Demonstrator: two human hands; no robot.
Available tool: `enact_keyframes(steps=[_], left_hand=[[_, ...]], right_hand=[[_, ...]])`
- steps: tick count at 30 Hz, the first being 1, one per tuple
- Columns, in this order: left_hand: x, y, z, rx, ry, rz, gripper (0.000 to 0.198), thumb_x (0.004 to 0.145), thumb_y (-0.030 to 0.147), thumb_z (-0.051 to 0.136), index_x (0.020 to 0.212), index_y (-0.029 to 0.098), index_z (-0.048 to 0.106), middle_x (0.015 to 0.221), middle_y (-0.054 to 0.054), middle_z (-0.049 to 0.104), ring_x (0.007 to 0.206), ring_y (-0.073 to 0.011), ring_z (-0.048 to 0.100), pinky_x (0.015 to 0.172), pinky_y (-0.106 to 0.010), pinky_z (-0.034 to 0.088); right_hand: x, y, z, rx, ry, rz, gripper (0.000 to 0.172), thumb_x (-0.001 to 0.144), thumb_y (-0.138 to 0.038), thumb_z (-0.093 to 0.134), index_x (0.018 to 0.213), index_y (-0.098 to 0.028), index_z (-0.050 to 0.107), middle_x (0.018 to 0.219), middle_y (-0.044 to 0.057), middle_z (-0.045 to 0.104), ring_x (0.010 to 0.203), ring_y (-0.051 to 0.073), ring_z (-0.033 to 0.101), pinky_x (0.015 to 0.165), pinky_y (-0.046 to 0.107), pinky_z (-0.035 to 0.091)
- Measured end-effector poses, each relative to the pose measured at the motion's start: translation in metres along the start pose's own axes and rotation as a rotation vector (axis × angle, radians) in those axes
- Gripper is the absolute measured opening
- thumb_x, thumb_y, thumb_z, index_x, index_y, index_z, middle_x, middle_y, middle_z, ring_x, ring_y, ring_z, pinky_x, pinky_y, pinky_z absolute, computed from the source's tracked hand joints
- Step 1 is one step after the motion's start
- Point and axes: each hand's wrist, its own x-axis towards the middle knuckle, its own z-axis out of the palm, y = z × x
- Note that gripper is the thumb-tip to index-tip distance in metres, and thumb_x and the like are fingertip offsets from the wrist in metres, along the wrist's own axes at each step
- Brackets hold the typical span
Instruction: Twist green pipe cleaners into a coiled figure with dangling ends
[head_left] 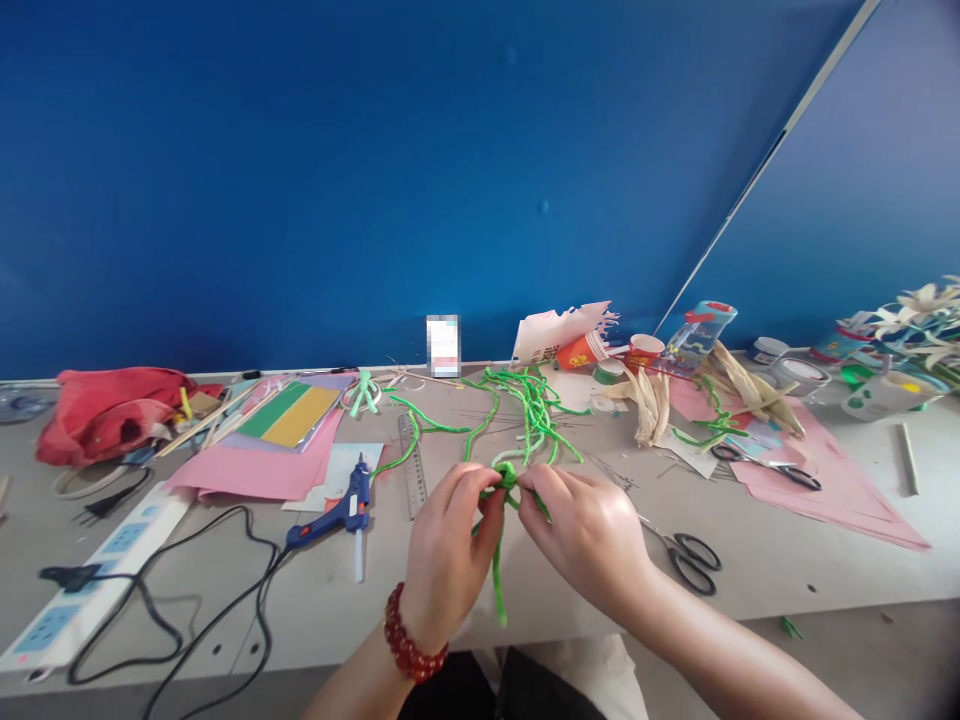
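Observation:
My left hand (450,545) and my right hand (589,530) meet above the table's front edge. Both pinch a green pipe cleaner (507,480) that is twisted into a small knot between the fingertips. One tail of it hangs down between my hands. A red bead bracelet (409,640) circles my left wrist. Just beyond my hands lies a loose tangle of more green pipe cleaners (529,410).
A blue glue gun (341,512) and a steel ruler (411,465) lie left of my hands; black scissors (686,555) lie right. Pink and coloured paper sheets (259,465), a white power strip (90,580) with black cables, a red cloth (105,410), paper cups (585,350) and dried husks (649,405) crowd the table.

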Motion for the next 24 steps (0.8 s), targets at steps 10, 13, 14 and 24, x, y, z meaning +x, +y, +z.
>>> enact_keyframes(steps=[10,13,14,24], left_hand=[[-0.001,-0.002,-0.002,-0.273,0.082,-0.074,0.015,0.094,0.012,0.056,0.105,0.021,0.059,0.101,-0.007,0.063,0.097,-0.0177,0.065,0.079,-0.029,0.058],[-0.002,-0.003,0.0,-0.273,0.12,-0.091,0.014,0.092,0.012,0.059,0.103,0.021,0.062,0.107,-0.008,0.065,0.103,-0.0191,0.065,0.084,-0.031,0.059],[-0.002,-0.003,0.0,-0.264,0.12,-0.093,0.014,0.092,0.012,0.059,0.103,0.02,0.062,0.11,-0.009,0.066,0.105,-0.0197,0.066,0.086,-0.032,0.058],[-0.001,-0.009,0.005,-0.175,0.08,-0.038,0.017,0.093,0.012,0.056,0.108,0.02,0.061,0.108,-0.01,0.071,0.105,-0.0206,0.069,0.089,-0.035,0.059]], right_hand=[[0.002,-0.004,-0.003,0.121,0.061,-0.01,0.019,0.092,-0.015,0.05,0.079,-0.018,0.064,0.058,0.0,0.064,0.05,0.014,0.059,0.053,0.026,0.035],[0.002,-0.006,-0.001,0.154,0.072,-0.007,0.018,0.092,-0.015,0.051,0.08,-0.018,0.064,0.059,-0.001,0.065,0.051,0.014,0.06,0.053,0.026,0.036],[0.002,-0.006,-0.001,0.164,0.076,-0.002,0.017,0.092,-0.015,0.051,0.081,-0.018,0.064,0.06,-0.001,0.065,0.051,0.014,0.06,0.053,0.026,0.036],[0.001,-0.001,0.0,0.081,-0.056,0.043,0.013,0.086,-0.014,0.052,0.086,-0.018,0.065,0.063,-0.001,0.067,0.051,0.014,0.06,0.051,0.026,0.031]])
